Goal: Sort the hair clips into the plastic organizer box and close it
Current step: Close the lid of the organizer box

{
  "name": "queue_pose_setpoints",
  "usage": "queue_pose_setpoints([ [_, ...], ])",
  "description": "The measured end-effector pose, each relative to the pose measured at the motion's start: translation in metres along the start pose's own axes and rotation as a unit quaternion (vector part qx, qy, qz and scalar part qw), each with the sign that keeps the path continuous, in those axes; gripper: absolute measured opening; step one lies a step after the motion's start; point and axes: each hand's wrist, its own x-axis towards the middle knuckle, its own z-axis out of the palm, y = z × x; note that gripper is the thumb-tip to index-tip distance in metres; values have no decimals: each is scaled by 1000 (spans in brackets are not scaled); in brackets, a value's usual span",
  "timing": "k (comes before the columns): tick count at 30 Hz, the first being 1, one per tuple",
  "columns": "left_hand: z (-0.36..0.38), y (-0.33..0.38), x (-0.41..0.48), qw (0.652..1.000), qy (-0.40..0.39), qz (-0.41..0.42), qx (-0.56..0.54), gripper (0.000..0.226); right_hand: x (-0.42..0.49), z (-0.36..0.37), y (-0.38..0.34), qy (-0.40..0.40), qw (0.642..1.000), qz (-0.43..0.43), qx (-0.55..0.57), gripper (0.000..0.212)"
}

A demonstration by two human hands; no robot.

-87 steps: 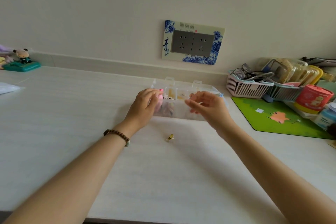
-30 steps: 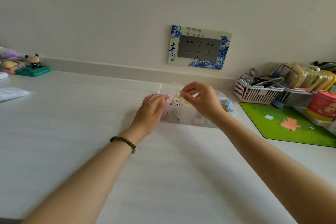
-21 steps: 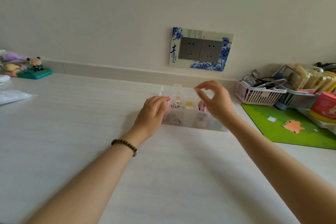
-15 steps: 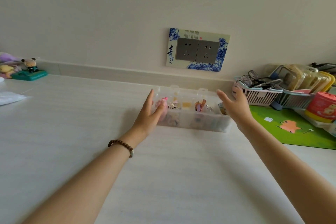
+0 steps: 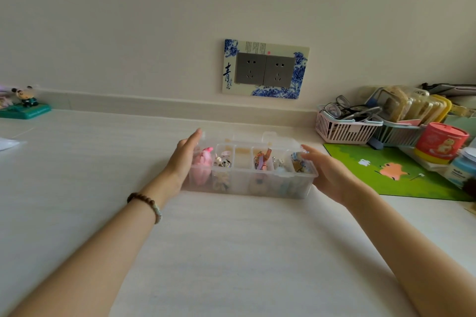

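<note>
At the middle of the white bench (image 5: 231, 252) sits the clear plastic organizer box (image 5: 242, 184), its long side facing the person. Its lid (image 5: 269, 136) is open, tipped back behind the row of compartments. Hair clips (image 5: 202, 166) lie in most of the compartments: a pink one at the far left and mixed coloured ones further right, with one middle section looking nearly bare.

The left grip (image 5: 183, 159) is released, its fingers straight and its palm flat against the box's left end. A bead bracelet (image 5: 146, 203) circles that wrist. The right grip (image 5: 332, 175) is also released, fingers loosely extended, cupped just beside the box's right end; whether it touches the wall is unclear.

Further right lie a green mat (image 5: 386, 170), a pink basket (image 5: 342, 128) and a red tub (image 5: 440, 141).
</note>
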Motion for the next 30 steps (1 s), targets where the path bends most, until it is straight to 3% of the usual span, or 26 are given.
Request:
queue_pose_setpoints([
  [2, -2, 1, -1, 998, -24, -49, -16, 30, -1, 3, 0, 16, 1000, -2, -22, 52],
  [9, -6, 2, 2, 996, -49, -52, 53, 34, -7, 17, -4, 72, 997, 1, -36, 57],
  [13, -7, 3, 3, 995, -63, -69, 32, 33, -14, 20, -4, 95, 978, -85, -168, 61],
  [15, -7, 3, 1, 995, -73, -71, -4, 30, -15, 22, -5, 98, 972, -114, -181, 67],
  [17, -8, 2, 2, 996, -66, -56, -9, 39, -15, 27, -6, 94, 978, -98, -155, 71],
  [21, -7, 1, 2, 999, -46, -17, 19, 83, -16, 33, -4, 112, 984, -102, -99, 66],
  [28, -6, 7, -1, 996, -28, 78, 45, 97, -21, 39, -5, 106, 977, -172, -62, 69],
  [30, -4, 11, -5, 993, -18, 98, 59, 89, -24, 39, -6, 83, 971, -205, -85, 74],
])
